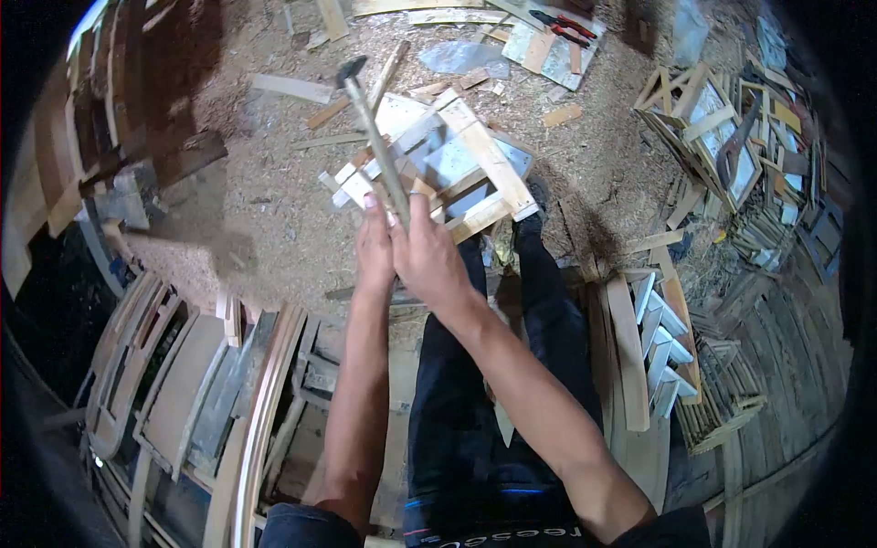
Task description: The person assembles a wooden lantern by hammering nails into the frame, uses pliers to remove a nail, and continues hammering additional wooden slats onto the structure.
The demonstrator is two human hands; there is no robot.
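head view: left hand [375, 248] and right hand [427, 254] hold a hammer [381, 146].

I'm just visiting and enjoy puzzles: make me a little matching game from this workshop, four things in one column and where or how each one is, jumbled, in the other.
1. Hammer
2. Pliers
3. Trousers
4. Plastic sheet

A. Black, on the person's legs
B. Crumpled, on the littered ground
C. Handle running down to the person's left hand and right hand
D. Red-handled, on a pale board

Pairs: 1-C, 2-D, 3-A, 4-B
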